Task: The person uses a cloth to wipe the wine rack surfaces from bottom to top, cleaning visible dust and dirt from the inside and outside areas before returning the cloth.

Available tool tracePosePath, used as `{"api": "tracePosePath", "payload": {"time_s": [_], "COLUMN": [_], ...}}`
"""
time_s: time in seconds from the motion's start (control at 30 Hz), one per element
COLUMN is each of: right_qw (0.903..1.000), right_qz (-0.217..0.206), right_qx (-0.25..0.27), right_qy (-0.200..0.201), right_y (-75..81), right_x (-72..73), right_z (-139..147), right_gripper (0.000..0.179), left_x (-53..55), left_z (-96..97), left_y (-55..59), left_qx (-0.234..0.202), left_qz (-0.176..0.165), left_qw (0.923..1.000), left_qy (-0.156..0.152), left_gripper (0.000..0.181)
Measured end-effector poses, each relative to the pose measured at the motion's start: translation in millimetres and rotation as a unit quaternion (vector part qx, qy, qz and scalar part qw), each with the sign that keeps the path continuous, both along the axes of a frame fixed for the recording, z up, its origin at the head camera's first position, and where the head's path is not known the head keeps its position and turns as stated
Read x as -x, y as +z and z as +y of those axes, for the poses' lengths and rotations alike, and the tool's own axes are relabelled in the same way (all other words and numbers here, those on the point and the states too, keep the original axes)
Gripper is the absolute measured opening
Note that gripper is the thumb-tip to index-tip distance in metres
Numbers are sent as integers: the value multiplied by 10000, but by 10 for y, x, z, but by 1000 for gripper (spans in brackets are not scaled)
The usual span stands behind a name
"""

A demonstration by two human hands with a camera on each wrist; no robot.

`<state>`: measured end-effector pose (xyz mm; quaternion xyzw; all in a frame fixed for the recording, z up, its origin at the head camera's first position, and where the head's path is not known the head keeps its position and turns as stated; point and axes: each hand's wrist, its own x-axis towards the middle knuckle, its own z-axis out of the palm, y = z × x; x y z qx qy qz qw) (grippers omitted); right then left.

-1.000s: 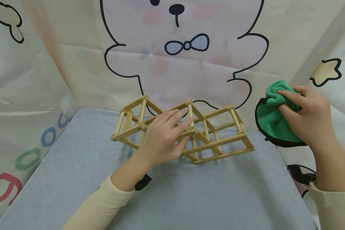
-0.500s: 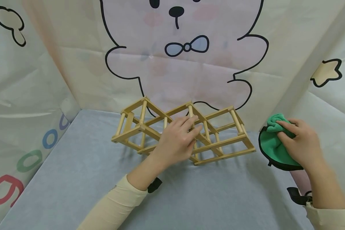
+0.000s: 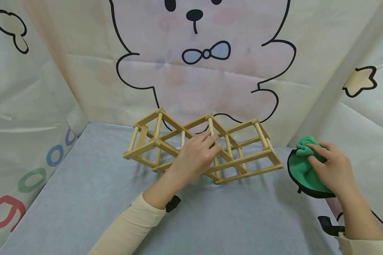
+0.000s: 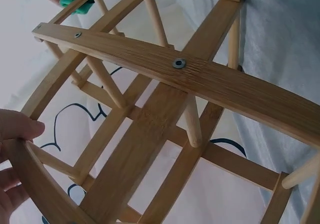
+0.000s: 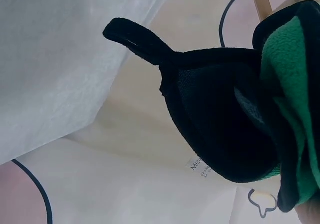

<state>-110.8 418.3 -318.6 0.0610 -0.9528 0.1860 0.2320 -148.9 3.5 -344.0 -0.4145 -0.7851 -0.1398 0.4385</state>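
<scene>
A light wooden wine rack (image 3: 242,162), built of crossed slats and round dowels, stands zigzag on the table. My left hand (image 3: 194,156) grips it near the middle; in the left wrist view the thumb (image 4: 30,126) and fingers curl round one slat of the rack (image 4: 145,129). To the rack's right, my right hand (image 3: 333,166) pinches the bunched top of a green cleaning cloth (image 3: 306,171) with black edging. The cloth hangs above the table's right side, apart from the rack. Its dark side and black loop (image 5: 140,39) show in the right wrist view.
A pale blue cloth covers the table (image 3: 242,219). Printed fabric walls (image 3: 83,71) enclose the back and both sides, the back one close behind the rack. Black straps (image 3: 173,203) are at both wrists.
My left hand has shifted a little right along the rack, its fingers drawing in. My right hand has lowered the green cloth toward the table. The rack stays in place.
</scene>
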Motion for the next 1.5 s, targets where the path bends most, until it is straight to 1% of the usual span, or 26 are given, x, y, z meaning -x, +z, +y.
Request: {"api": "tracePosePath", "payload": {"time_s": [0.1,0.2,0.47,0.57,0.67,0.8,0.87,0.97,1.17,1.33,1.43,1.47,1.5], "right_qw": [9999,9999,9997,9996,9998,9998,9995,9983,9902,9851,9814,9797,9785], "right_qz": [-109,-125,-217,-265,-188,2,79,313,919,1072,1191,1255,1292], "right_qx": [-7,11,45,42,60,71,81,98,-2,74,211,245,282], "right_qy": [-92,-59,-50,-5,20,160,281,475,1054,1345,1488,1546,1582], "right_y": [-3,-19,-80,-104,-124,-142,-153,-177,-247,-281,-287,-289,-287], "right_x": [-27,-45,-100,-137,-165,-188,-199,-212,-255,-326,-368,-380,-395], "right_z": [17,41,102,103,88,54,32,-14,-140,-235,-265,-273,-281], "right_gripper": [36,36,36,37,37,36,37,37,42,46,42,34,32], "left_x": [27,65,175,197,202,181,165,155,152,126,100,93,87], "left_z": [-18,-57,-236,-322,-415,-554,-623,-706,-809,-859,-881,-885,-888], "left_y": [-12,-19,33,44,49,44,32,-1,-78,-119,-142,-148,-156], "left_qx": [88,117,-26,-134,-251,-427,-488,-571,-802,-933,-1011,-1045,-1070], "left_qz": [154,206,111,57,33,51,78,101,121,128,39,26,9], "left_qw": [9998,9994,9985,9979,9970,9953,9950,9946,9915,9896,9892,9888,9886], "left_qy": [-111,-251,-540,-637,-737,-867,-865,-856,-1022,-1086,-1061,-1069,-1062], "left_gripper": [8,9,10,12,14,19,20,23,24,27,24,24,19]}}
